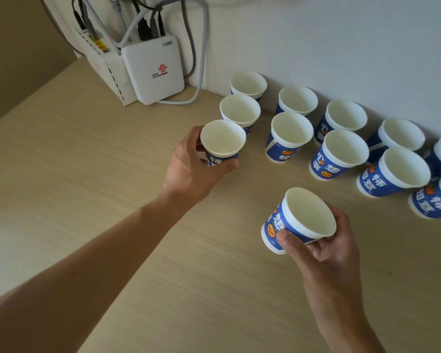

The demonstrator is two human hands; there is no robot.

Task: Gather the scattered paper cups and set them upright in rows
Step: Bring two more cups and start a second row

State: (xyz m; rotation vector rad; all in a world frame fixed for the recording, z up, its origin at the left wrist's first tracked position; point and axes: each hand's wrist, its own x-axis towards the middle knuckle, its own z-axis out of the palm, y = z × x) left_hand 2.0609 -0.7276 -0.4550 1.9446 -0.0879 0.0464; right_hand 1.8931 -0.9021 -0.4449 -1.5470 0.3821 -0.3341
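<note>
Most of the work looks finished already. On the wooden table (pixel 112 225), beside the white wall (pixel 341 47), blue paper cups stand upright in two rows (pixel 341 138) which run off to the right edge, and a third row nearer the person has only begun at each end. The left hand (pixel 191 169) is wrapped around one cup (pixel 222 143), which stands just in front of the left end of the rows; I cannot tell if it already rests on the table. The right hand (pixel 326 240) grips a second cup (pixel 298 220), tilted and held well apart from the rows. I see no cup lying loose, so I judge that only these two remain. A white router (pixel 153 70) with cables stands in the corner.
</note>
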